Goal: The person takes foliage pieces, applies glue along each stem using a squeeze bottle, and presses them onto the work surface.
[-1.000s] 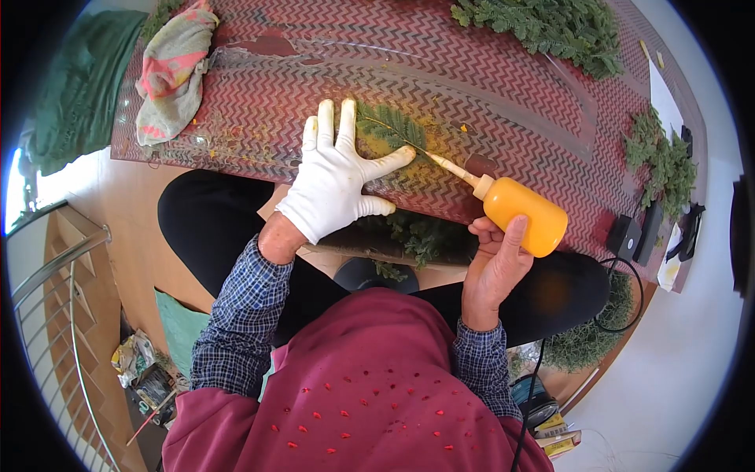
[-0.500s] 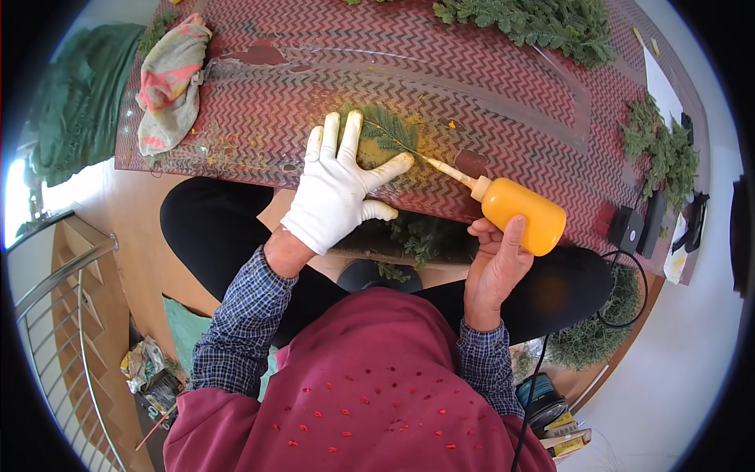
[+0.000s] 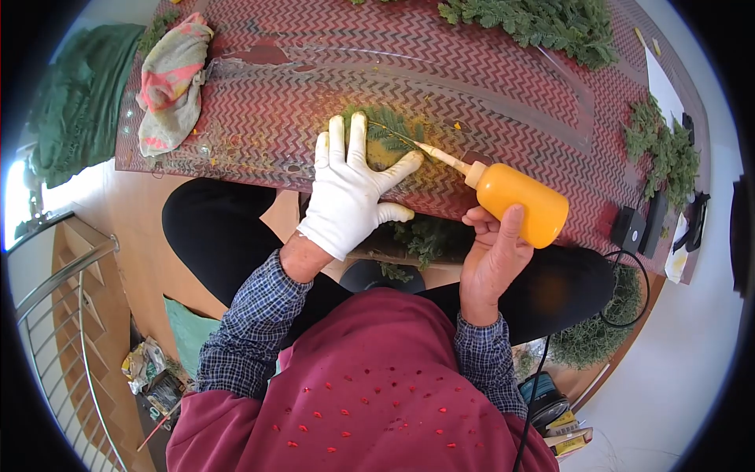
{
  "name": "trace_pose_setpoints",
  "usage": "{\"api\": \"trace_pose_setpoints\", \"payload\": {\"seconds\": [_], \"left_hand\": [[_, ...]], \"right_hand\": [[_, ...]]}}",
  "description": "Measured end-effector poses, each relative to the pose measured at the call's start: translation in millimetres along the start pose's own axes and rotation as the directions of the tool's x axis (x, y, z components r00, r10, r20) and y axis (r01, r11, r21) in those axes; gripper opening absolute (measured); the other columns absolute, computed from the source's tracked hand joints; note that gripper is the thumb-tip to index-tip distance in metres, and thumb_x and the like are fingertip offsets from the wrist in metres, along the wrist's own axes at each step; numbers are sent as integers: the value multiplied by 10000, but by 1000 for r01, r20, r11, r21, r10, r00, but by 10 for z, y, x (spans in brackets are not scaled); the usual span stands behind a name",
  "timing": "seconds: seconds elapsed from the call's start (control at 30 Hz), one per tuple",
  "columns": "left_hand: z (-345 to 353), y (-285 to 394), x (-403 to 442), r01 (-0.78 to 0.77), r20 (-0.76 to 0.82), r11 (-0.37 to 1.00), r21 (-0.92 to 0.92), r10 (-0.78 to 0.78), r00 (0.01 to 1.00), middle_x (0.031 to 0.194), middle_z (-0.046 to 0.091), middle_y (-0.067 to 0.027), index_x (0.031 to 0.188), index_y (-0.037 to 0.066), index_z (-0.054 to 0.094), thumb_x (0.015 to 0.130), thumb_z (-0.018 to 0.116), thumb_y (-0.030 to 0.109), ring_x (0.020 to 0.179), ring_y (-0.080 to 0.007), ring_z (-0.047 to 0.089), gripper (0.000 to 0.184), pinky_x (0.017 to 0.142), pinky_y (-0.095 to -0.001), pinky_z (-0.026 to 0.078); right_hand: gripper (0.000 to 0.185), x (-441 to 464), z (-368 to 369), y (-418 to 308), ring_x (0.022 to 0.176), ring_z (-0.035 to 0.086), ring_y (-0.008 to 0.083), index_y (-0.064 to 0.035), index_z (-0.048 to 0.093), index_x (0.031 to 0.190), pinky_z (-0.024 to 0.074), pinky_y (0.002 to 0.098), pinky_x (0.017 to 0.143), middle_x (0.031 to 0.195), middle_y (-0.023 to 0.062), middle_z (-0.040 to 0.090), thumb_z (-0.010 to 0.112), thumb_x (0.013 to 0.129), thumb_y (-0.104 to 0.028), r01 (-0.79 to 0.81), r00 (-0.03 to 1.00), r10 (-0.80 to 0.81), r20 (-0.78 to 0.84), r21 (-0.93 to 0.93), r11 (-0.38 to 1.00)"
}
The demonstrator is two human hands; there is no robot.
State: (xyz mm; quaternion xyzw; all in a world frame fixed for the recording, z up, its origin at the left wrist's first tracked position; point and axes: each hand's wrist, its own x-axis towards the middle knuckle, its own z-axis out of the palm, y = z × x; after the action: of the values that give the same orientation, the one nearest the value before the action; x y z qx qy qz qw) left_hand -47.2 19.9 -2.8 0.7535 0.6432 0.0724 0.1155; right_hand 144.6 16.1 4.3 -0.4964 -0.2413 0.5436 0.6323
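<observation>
Well, plain bottle (image 3: pixel 521 200) in right hand (image 3: pixel 494 267)

1 head-worn camera looks forward and steeply down from above. The shirt (image 3: pixel 354 346) fills the near, lower middle; the table (image 3: pixel 503 145) lies farther out, across the top of its wide, round-edged view.

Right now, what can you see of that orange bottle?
The orange bottle looks like smooth plastic: a rounded cylinder with a paler collar and long tapering nozzle. It is tilted, nozzle toward the green sprig; whether they touch is unclear. The bare right hand holds it near the table edge, thumb against its side.
</observation>
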Motion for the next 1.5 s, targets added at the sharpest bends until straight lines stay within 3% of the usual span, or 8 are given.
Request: {"api": "trace_pose_setpoints", "payload": {"seconds": [0.2,0.27,0.7,0.8,0.97,1.17,1.5], "left_hand": [[-4,5,4,9,-7,1000,-13,-9,1000,1448,237,-364,1323,373,538,644,722,554,1339,-554,212,727,1104,-583,182],[-2,5,3,10,-13,1000,-17,-10,1000,1450,237,-362,1323,374,538,641,723,554,1339,-554,213,729,1103,-583,183],[7,10,5,14,-15,1000,-13,-14,1000,1456,235,-354,1328,380,530,646,724,561,1337,-551,216,732,1104,-583,181],[6,10,8,20,-8,1000,-4,-20,1000,1454,238,-355,1329,379,530,651,722,560,1337,-552,216,727,1104,-583,178],[18,8,4,21,-22,1000,-15,-21,1000,1452,245,-355,1327,378,531,655,719,560,1336,-553,216,720,1103,-583,177],[18,14,5,18,-29,1000,-15,-19,999,1449,251,-353,1322,379,536,653,720,560,1333,-551,224,718,1097,-589,189],[-7,8,-28,3,-51,999,-35,-4,999,1455,240,-353,1308,383,551,625,752,536,1329,-562,218,728,1094,-580,206]], "right_hand": [[323,-15,75,74,703,662,180,23,548,1138,575,316,635,950,120,667,572,964,-248,5,1000,-5,10,-49,999],[282,-15,93,72,678,660,202,40,548,1120,574,319,625,936,136,660,586,952,-184,15,1000,-15,0,-22,1000],[299,-42,108,29,678,657,206,47,544,1131,573,325,631,960,143,658,592,949,-185,46,999,-46,3,-32,998],[332,-23,129,78,700,662,179,34,543,1140,575,314,641,945,131,666,574,962,-245,51,998,-49,31,-64,997],[300,-59,74,38,680,662,212,45,536,1140,577,327,622,964,148,655,594,947,-177,41,999,-41,-6,-69,997],[326,-61,130,37,703,663,183,34,537,1143,575,318,642,950,126,663,572,964,-236,76,997,-74,27,-82,994],[300,-106,-40,-136,688,664,209,57,550,1125,572,332,628,939,148,660,579,957,-190,66,998,-66,7,-54,996]]}}
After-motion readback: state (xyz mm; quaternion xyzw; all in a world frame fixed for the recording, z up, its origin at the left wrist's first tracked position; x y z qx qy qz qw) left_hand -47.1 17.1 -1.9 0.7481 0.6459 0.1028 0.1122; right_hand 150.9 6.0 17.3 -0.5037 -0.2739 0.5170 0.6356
